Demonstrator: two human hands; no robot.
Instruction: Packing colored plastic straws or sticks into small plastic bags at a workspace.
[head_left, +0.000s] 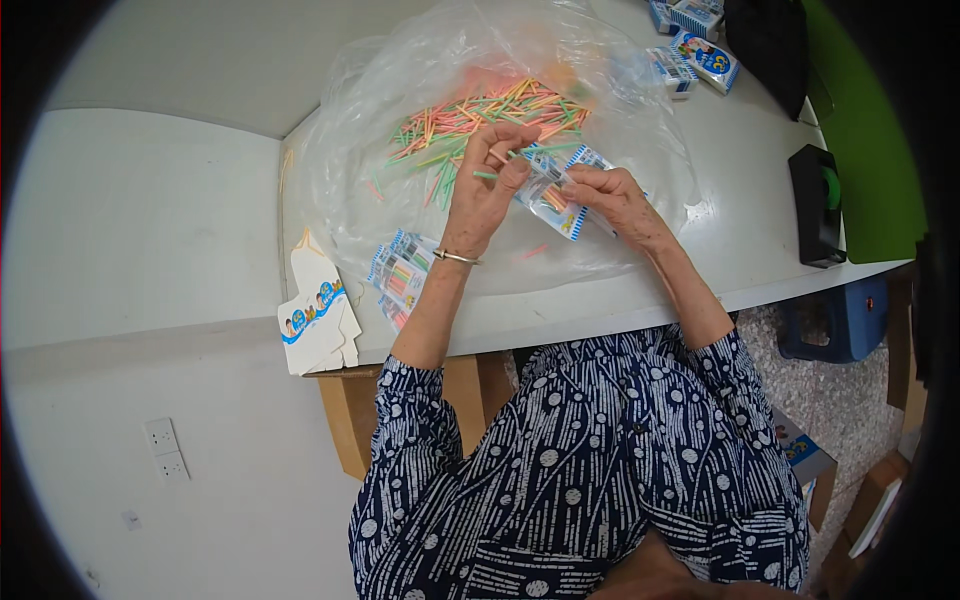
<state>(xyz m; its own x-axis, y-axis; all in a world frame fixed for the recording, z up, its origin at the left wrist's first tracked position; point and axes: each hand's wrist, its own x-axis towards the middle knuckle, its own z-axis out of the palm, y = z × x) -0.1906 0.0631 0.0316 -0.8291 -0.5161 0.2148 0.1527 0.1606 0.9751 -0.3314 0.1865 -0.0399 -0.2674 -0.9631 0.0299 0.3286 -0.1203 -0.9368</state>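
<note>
My left hand (482, 195), with a metal bangle at its wrist, pinches a few thin pastel sticks (485, 175), one green and one pinkish. They are at the top end of a small clear packet (552, 200) with blue-striped edges, which has several coloured sticks inside. My right hand (615, 200) grips that packet by its right side. Another striped packet (590, 157) shows behind it, partly hidden by my fingers. Beyond my hands, a heap of loose pink, green, yellow and orange sticks (500, 105) lies on a large clear plastic bag (350, 130).
Filled packets (400, 270) lie by my left forearm, beside flat white printed cartons (318, 315) at the table's left corner. Small boxes (705, 60) stand at the far right. A black tape dispenser (815, 205) sits near the green panel (880, 130); below is a blue stool (845, 320).
</note>
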